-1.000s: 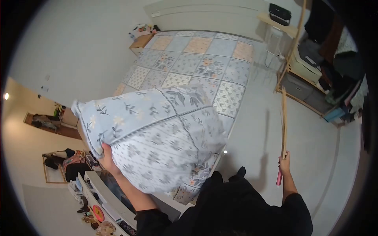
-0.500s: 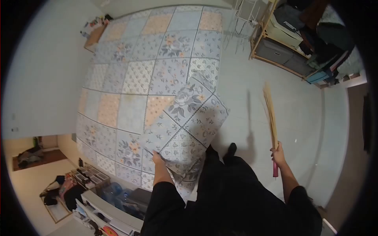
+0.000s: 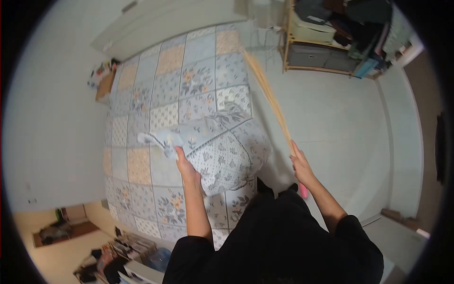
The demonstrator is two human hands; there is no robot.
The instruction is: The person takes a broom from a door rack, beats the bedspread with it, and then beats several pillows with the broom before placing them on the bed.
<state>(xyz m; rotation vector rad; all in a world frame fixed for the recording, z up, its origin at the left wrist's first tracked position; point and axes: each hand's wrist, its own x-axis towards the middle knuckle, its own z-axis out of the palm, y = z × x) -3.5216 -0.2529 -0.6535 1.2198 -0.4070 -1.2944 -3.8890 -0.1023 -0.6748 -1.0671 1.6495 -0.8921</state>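
My left hand (image 3: pixel 187 171) is closed on the near left edge of a pillow (image 3: pixel 224 154) in a grey-blue floral patchwork case. The pillow is held tilted over the right side of the bed (image 3: pixel 141 170), whose sheet has the same pattern with peach squares. A loose corner of the case sticks out to the left past my fingers. In my right hand (image 3: pixel 302 166) is a stick broom (image 3: pixel 269 92), gripped by its pink handle. Its long straw-coloured bristles point up and away, beside the bed's right edge.
A wooden shelf (image 3: pixel 285 52) with grey boxes and clothes stands at the far right. By the bed's far left corner is a small wooden stand (image 3: pixel 105 87) with items on it. Pale floor tiles (image 3: pixel 326 123) lie right of the bed. Low furniture and belongings crowd the lower left.
The pillow has been lifted and turned, and its case now bunches and puffs. My right hand has brought the broom left and upward, closer to the bed. The view has shifted.
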